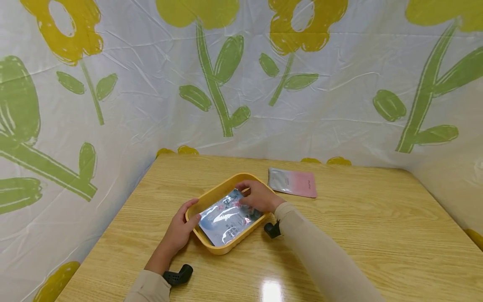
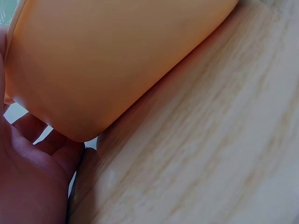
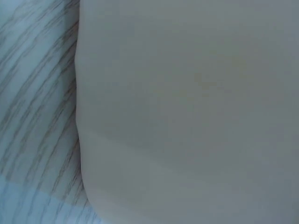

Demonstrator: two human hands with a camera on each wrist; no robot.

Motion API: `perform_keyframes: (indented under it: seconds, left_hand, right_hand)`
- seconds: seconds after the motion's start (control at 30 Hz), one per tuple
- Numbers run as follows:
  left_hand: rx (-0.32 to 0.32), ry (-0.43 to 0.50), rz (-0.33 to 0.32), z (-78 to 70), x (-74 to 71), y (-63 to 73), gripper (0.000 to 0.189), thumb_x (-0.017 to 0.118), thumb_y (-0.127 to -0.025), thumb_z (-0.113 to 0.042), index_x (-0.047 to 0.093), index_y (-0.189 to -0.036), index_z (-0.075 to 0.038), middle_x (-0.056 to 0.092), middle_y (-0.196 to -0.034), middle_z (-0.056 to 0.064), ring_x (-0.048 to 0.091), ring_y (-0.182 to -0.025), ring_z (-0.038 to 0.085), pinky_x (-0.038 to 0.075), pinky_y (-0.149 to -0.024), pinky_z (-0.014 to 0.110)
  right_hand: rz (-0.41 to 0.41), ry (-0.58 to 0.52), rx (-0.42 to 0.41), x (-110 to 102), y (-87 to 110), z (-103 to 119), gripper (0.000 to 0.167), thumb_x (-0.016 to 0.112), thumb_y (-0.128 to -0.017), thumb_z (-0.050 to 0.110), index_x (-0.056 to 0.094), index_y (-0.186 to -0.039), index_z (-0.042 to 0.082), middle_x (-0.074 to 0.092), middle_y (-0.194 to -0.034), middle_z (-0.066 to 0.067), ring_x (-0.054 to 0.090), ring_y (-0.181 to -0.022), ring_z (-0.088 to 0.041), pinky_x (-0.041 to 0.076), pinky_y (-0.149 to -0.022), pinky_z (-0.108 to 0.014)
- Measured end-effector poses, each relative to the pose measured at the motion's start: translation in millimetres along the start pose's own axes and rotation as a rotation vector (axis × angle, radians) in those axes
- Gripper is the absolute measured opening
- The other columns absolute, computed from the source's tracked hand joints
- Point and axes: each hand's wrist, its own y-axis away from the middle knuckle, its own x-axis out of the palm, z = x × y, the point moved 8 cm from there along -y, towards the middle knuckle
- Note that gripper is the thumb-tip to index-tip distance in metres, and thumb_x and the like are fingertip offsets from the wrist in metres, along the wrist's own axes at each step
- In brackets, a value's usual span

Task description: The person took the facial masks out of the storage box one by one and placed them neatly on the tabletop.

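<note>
A yellow plastic bin (image 1: 218, 250) stands at an angle on the wooden table. My left hand (image 1: 180, 228) grips its left end, thumb over the rim and fingers along the outside. In the left wrist view the fingers of that hand (image 2: 39, 163) curve round the outer wall of the bin (image 2: 117, 60). Inside lies a shiny blue-white sachet (image 1: 226, 218) with a floral print. Over the sachet's far right part, my right hand (image 1: 259, 196) reaches into the bin, fingers loosely bent and thumb apart. The right wrist view is filled by the bin's pale outer wall (image 3: 187, 112).
A pink and silver sachet (image 1: 292, 182) lies flat on the table, behind and right of the bin. Wood-grain tabletop (image 1: 358, 226) stretches to the right. A flower-printed cloth (image 1: 241, 84) hangs behind the table and along its sides.
</note>
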Motion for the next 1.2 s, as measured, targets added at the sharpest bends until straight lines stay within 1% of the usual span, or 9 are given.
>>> perform_keyframes:
  seconds: [0.1, 0.17, 0.23, 0.33, 0.43, 0.6, 0.8, 1.0, 1.2]
  left_hand:
    - [-0.001, 0.001, -0.001, -0.2, -0.3, 0.4, 0.052, 0.057, -0.102, -0.015, 0.039, -0.150, -0.007, 0.031, -0.157, 0.020, 0.032, -0.143, 0.038, 0.033, -0.112, 0.048]
    - [0.002, 0.001, -0.001, -0.3, -0.3, 0.3, 0.052, 0.057, -0.102, -0.016, 0.039, -0.150, -0.007, 0.031, -0.157, 0.020, 0.032, -0.144, 0.038, 0.033, -0.112, 0.049]
    - [0.002, 0.010, -0.002, -0.2, -0.4, 0.1, 0.051, 0.058, -0.102, -0.016, 0.040, -0.149, -0.008, 0.031, -0.157, 0.019, 0.031, -0.144, 0.037, 0.033, -0.112, 0.049]
    - [0.004, 0.020, -0.003, 0.0, -0.2, -0.3, 0.051, 0.058, -0.102, -0.015, 0.041, -0.149, -0.008, 0.032, -0.157, 0.019, 0.031, -0.144, 0.036, 0.032, -0.113, 0.049]
    - [0.002, 0.024, -0.005, -0.1, -0.3, -0.1, 0.050, 0.058, -0.102, -0.016, 0.042, -0.148, -0.008, 0.032, -0.157, 0.018, 0.031, -0.144, 0.036, 0.031, -0.113, 0.049]
    - [0.004, 0.015, -0.010, -0.4, -0.8, 0.0, 0.050, 0.058, -0.102, -0.017, 0.042, -0.148, -0.009, 0.033, -0.157, 0.018, 0.030, -0.145, 0.036, 0.030, -0.114, 0.048]
    - [0.006, 0.016, -0.010, -0.1, -0.5, -1.2, 0.050, 0.058, -0.102, -0.017, 0.042, -0.148, -0.009, 0.033, -0.157, 0.018, 0.029, -0.145, 0.035, 0.028, -0.115, 0.048]
    - [-0.004, 0.038, -0.009, 0.2, 0.3, -2.0, 0.049, 0.057, -0.102, -0.013, 0.042, -0.148, -0.009, 0.033, -0.157, 0.017, 0.031, -0.145, 0.034, 0.030, -0.114, 0.048]
    - [-0.007, 0.048, -0.006, 0.3, 0.3, -1.6, 0.050, 0.057, -0.102, -0.013, 0.041, -0.149, -0.009, 0.033, -0.157, 0.017, 0.034, -0.143, 0.034, 0.033, -0.112, 0.048]
  right_hand:
    - [0.029, -0.034, -0.022, 1.6, 0.7, 0.3, 0.042, 0.072, -0.089, 0.007, 0.062, -0.129, 0.002, 0.062, -0.123, -0.010, 0.060, -0.105, -0.026, 0.056, -0.072, -0.030]
    - [0.045, -0.030, -0.029, 2.7, 0.6, 0.1, 0.040, 0.074, -0.088, 0.009, 0.064, -0.126, 0.003, 0.062, -0.122, -0.009, 0.061, -0.099, -0.024, 0.056, -0.067, -0.030]
    - [0.060, -0.005, -0.029, 3.9, -0.1, -0.5, 0.037, 0.076, -0.087, 0.012, 0.067, -0.123, 0.007, 0.063, -0.119, -0.007, 0.060, -0.093, -0.022, 0.055, -0.065, -0.030]
    - [0.083, 0.037, -0.035, 6.3, -0.8, -0.5, 0.032, 0.077, -0.087, 0.015, 0.071, -0.118, 0.012, 0.063, -0.112, -0.002, 0.057, -0.089, -0.021, 0.053, -0.067, -0.030]
    - [0.108, 0.056, -0.041, 8.4, -0.5, 0.5, 0.029, 0.076, -0.088, 0.015, 0.072, -0.116, 0.013, 0.064, -0.108, 0.000, 0.056, -0.090, -0.021, 0.052, -0.070, -0.031]
    - [0.134, 0.059, -0.041, 10.2, 0.0, 1.7, 0.027, 0.075, -0.089, 0.015, 0.072, -0.116, 0.014, 0.064, -0.109, 0.001, 0.056, -0.090, -0.021, 0.051, -0.071, -0.031]
    - [0.154, 0.072, -0.049, 11.9, 0.3, 2.3, 0.030, 0.075, -0.088, 0.015, 0.071, -0.118, 0.013, 0.064, -0.112, 0.001, 0.055, -0.089, -0.020, 0.050, -0.071, -0.030]
    - [0.170, 0.070, -0.030, 12.3, 0.0, 0.0, 0.030, 0.075, -0.087, 0.014, 0.071, -0.116, 0.015, 0.063, -0.112, 0.000, 0.055, -0.090, -0.020, 0.048, -0.071, -0.029]
    - [0.176, 0.055, 0.010, 11.6, 0.4, -1.3, 0.022, 0.075, -0.086, 0.013, 0.072, -0.108, 0.016, 0.062, -0.103, -0.002, 0.055, -0.089, -0.021, 0.046, -0.071, -0.030]
